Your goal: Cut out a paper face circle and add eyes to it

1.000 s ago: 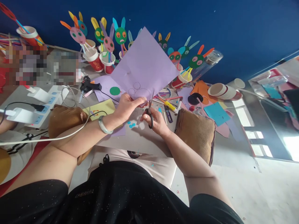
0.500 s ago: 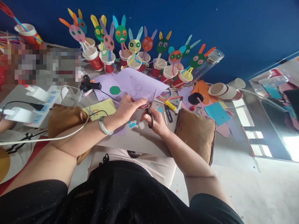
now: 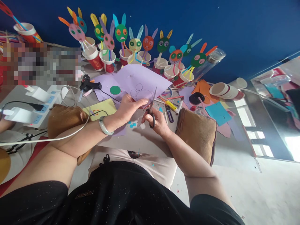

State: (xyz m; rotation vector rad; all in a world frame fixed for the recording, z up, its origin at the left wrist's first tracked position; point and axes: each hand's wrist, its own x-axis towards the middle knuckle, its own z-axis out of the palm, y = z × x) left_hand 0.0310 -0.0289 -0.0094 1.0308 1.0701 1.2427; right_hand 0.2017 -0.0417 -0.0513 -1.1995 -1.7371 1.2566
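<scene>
My left hand [image 3: 131, 107] pinches the near edge of a sheet of purple paper [image 3: 131, 76], thumb on top. Several circles are drawn on the sheet in dark line, close to my thumb. In my right hand [image 3: 158, 120] is a pair of scissors [image 3: 152, 114] with black handles, its blades pointing up and away from me at the paper's near right edge. How far the blades are apart I cannot make out. A green paper circle [image 3: 115, 90] lies to the left of the drawn circles.
Paper cups with rabbit-faced figures [image 3: 135, 45] line the blue wall. A black glue gun [image 3: 89, 83] and a power strip [image 3: 47, 106] are on the left. Right of my hands lie a yellow tube [image 3: 172, 106], a purple cutter [image 3: 169, 114], a brown cushion [image 3: 197, 134] and blue paper [image 3: 217, 113].
The far and right edges of the purple paper have shifted slightly up and to the right. Both hands stay nearly in place, with the scissors still at the sheet's edge.
</scene>
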